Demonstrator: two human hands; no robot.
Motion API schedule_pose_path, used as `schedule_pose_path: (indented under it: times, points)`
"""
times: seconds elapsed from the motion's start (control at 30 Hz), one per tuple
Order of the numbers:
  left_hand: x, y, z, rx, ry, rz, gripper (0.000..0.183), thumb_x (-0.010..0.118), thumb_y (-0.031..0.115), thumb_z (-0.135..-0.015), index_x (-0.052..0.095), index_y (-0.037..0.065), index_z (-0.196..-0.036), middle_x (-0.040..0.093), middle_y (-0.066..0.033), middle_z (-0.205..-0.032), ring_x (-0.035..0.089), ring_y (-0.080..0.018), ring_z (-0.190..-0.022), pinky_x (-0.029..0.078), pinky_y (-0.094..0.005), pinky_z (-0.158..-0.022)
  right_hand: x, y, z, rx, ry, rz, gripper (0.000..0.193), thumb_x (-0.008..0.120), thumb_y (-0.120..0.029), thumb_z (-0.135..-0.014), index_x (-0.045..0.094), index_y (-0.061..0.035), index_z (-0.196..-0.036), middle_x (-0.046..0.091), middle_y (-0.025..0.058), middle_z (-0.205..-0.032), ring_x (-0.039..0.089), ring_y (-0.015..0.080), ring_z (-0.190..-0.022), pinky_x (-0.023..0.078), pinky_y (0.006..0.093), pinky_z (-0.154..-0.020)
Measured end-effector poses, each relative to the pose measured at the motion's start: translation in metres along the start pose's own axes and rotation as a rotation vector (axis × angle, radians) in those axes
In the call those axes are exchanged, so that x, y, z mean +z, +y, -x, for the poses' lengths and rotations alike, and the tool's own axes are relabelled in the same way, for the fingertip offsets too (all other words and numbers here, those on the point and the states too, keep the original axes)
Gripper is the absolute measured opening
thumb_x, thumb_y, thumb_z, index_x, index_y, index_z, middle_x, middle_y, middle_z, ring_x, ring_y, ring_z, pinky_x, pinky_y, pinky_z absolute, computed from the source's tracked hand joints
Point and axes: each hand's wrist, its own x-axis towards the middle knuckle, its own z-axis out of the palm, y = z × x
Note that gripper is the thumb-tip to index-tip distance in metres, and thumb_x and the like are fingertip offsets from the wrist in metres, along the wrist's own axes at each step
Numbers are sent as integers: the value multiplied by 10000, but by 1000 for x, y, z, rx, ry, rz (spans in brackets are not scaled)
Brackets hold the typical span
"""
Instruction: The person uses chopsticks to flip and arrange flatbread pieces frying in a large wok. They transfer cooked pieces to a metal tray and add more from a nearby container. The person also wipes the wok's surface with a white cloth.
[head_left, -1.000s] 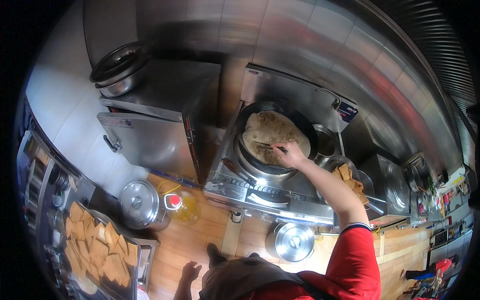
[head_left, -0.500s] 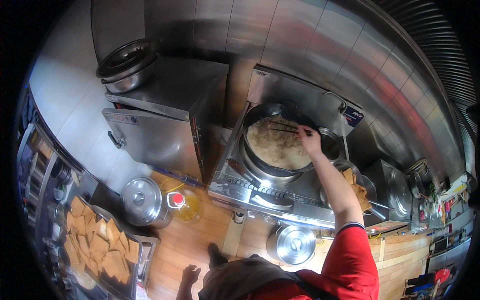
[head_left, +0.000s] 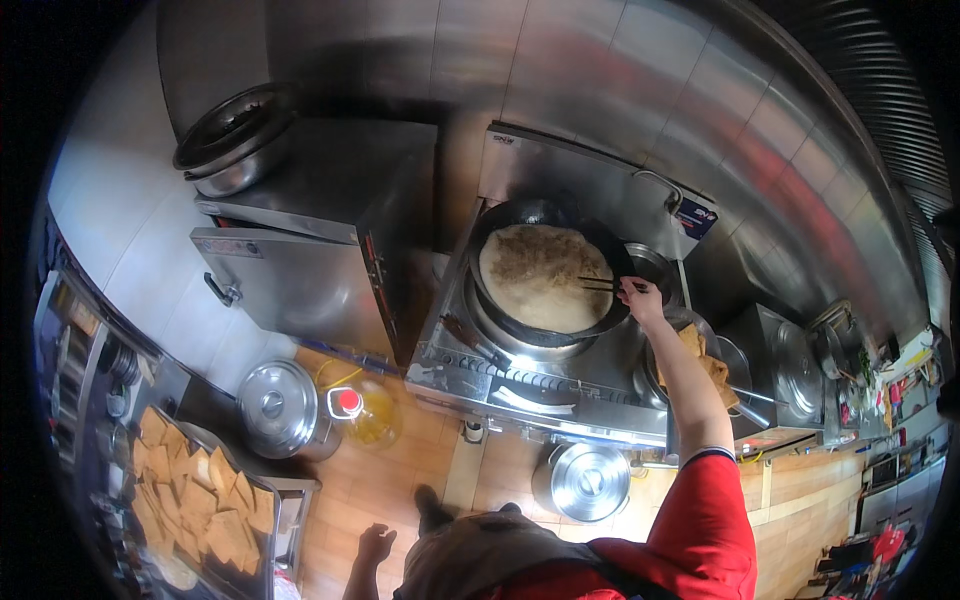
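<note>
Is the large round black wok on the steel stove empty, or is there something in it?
Not empty: pale brown, frothy-looking contents spread across most of the wok. How deep they are, I cannot tell.

Open room above wok (head_left: 604, 243), faucet (head_left: 676, 197) behind

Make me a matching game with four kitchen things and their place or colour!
Things:
1. Chopsticks
2. Wok
3. Stacked bowls
4. Bottle cap

Matches:
A. Red
B. On top of the steel cabinet
C. In the right hand
D. On the stove

Right pairs: 1-C, 2-D, 3-B, 4-A
</note>
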Motion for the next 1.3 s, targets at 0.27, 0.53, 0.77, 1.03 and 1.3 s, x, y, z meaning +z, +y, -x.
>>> schedule_pose_path:
  times: [0.27, 0.53, 0.77, 1.03, 1.3]
  points:
    - [4, 1, 3, 60, -11, -36, 383, 697, 334, -776, 663, 1, -963, 666, -197, -975, 638, -326, -947, 504, -400, -839, -5, -24, 27, 119, -145, -134, 208, 590, -144, -927, 641, 35, -1020, 660, 89, -916, 657, 164, -729, 553, 260, -661]
    - [9, 3, -4, 92, 21, -14, 365, 707, 313, -771, 670, -2, -951, 669, -200, -942, 642, -339, -914, 508, -410, -828, -10, -82, 87, 10, -280, -149, 249, 568, -157, -943, 619, 41, -1085, 669, 100, -949, 671, 170, -768, 532, 250, -681]
    - [2, -2, 4, 62, 19, -23, 375, 705, 318, -775, 668, -3, -966, 670, -197, -967, 645, -324, -924, 510, -399, -831, -48, -96, 82, -105, -63, -118, 252, 560, -201, -949, 633, -2, -1084, 668, 86, -919, 663, 152, -760, 523, 248, -653]
    - [5, 0, 9, 37, -10, 24, 387, 712, 325, -773, 673, 1, -982, 671, -193, -986, 648, -305, -945, 508, -382, -849, -36, 10, 2, -9, 219, -145, 271, 623, -248, -916, 621, -12, -1049, 656, 72, -874, 653, 147, -706, 505, 258, -589]
    - [-7, -10, 13, 15, 28, -44, 404, 699, 352, -778, 676, 6, -984, 676, -187, -981, 644, -309, -957, 503, -390, -857, 40, 16, -34, 62, 201, -164, 202, 620, -177, -902, 618, -1, -1000, 659, 99, -836, 657, 180, -659, 541, 281, -596]
